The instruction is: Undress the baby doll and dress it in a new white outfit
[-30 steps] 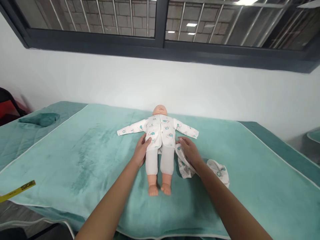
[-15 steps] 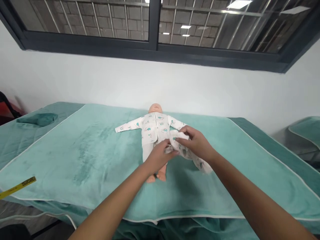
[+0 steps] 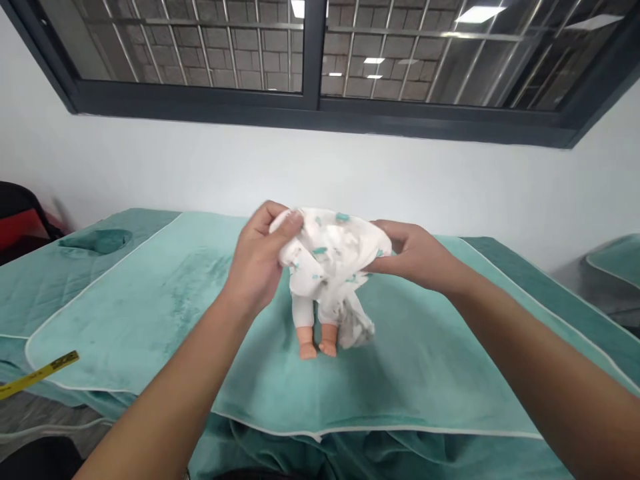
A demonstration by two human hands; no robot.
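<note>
My left hand pinches one side of the wide top edge of white baby pants with green prints, thumb on the cloth. The other side of that edge is gripped by my right hand, so the pants stretch between both hands in the air, their lower part hanging loose and crumpled. Behind them a baby doll lies on its back on the bed; only its bare feet and white-clothed lower legs show clearly. The pants and my hands hide its head and most of its printed top.
A light green plush cover with white piping spreads over the bed. At the left are a face-hole opening and a yellow strip. A white wall and dark window frame stand behind; a red-and-black object is far left.
The pants have risen and moved left, in front of the doll's upper body, and are now spread wide. My hands have moved apart, the left one up and to the left.
</note>
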